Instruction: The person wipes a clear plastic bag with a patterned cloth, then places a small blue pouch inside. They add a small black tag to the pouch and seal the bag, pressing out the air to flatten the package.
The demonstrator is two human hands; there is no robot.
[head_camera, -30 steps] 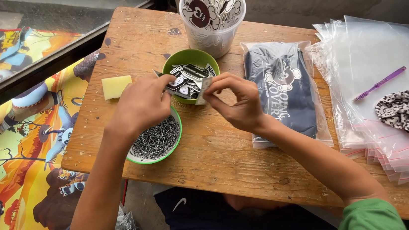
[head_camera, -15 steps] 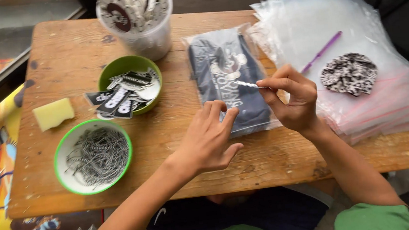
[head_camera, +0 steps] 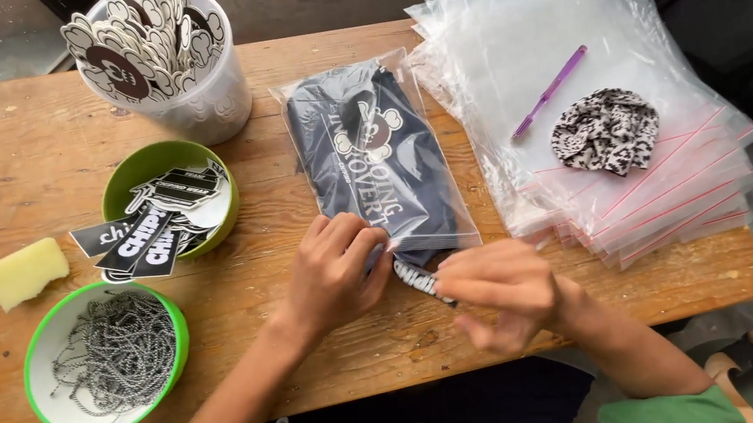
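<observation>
- Head view: the left hand (head_camera: 338, 275) rests on the near end of a clear bag holding a folded dark garment (head_camera: 376, 161), fingers curled together and pressing down on the bag's lower edge.
- The right hand (head_camera: 499, 292) is just beside it, thumb and forefinger pinching a small black-and-white sticker (head_camera: 420, 281) at the bag's open end — the other fingers curl loosely underneath.
- The bagged garment lies flat in the middle of the wooden table (head_camera: 38, 134), its near end under both hands.
- To the right sits a stack of empty clear zip bags (head_camera: 561, 28), with a purple pen (head_camera: 550, 92) and a black-and-white scrunchie (head_camera: 605, 131) on top.
- To the left — a green bowl of stickers (head_camera: 169, 208), a green bowl of ball chains (head_camera: 105, 357), a yellow sponge (head_camera: 23, 272), and a clear tub of round stickers (head_camera: 161, 57) at the far edge.
</observation>
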